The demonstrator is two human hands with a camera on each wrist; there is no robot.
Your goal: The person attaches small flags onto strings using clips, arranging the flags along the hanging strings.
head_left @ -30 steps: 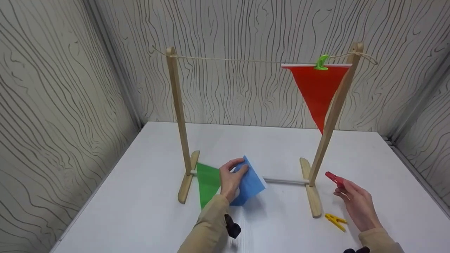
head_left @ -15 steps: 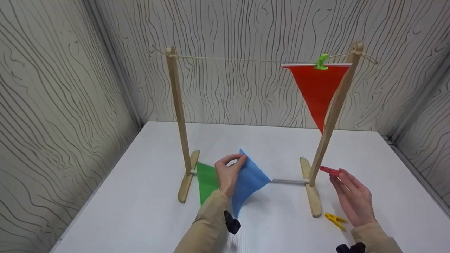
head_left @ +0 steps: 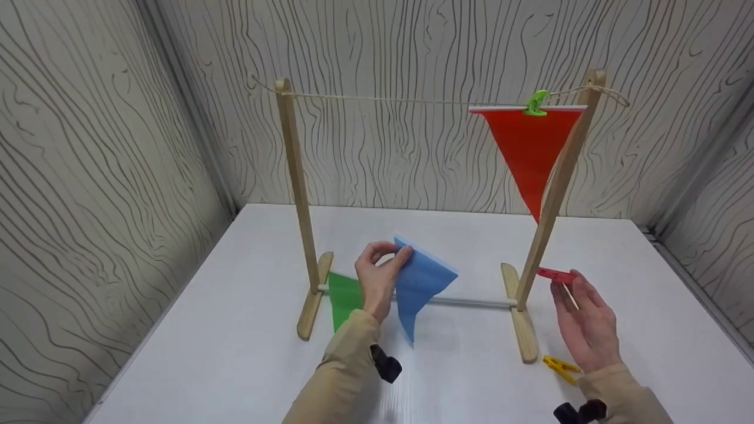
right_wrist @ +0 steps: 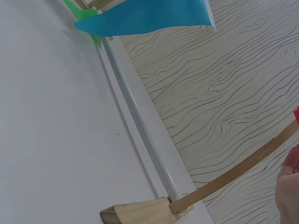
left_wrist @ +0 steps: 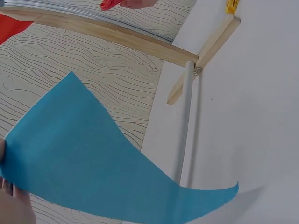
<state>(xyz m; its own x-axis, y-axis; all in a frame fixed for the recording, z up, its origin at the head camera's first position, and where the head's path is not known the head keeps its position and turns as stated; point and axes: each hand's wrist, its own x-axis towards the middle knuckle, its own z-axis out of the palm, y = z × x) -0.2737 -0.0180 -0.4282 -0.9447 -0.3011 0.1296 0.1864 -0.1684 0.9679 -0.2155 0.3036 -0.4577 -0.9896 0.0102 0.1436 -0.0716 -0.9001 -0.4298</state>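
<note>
My left hand (head_left: 378, 277) pinches a blue triangular pennant (head_left: 423, 275) near one end of its white-edged top. Its pointed tip hangs down in front of the stand's white crossbar (head_left: 471, 302). In the left wrist view the blue pennant (left_wrist: 93, 158) fills the lower left. At the right, beside the stand's right post, my right hand (head_left: 589, 324) pinches a red clothespin (head_left: 555, 275) between thumb and fingers. Only a sliver of the red clothespin (right_wrist: 296, 115) shows at the right wrist view's edge. A yellow clothespin (head_left: 559, 368) lies on the table by the right sleeve.
A wooden stand with a left post (head_left: 299, 188) and a right post (head_left: 559, 188) carries a string (head_left: 377, 98). From it hangs a red pennant (head_left: 530, 153) under a green clothespin (head_left: 535, 103). A green pennant (head_left: 344, 297) lies by the left foot, partly behind my left hand.
My left hand has lifted the blue pennant up off the table area, and its tip now dangles. My right hand has moved slightly up and left with the red clothespin.
</note>
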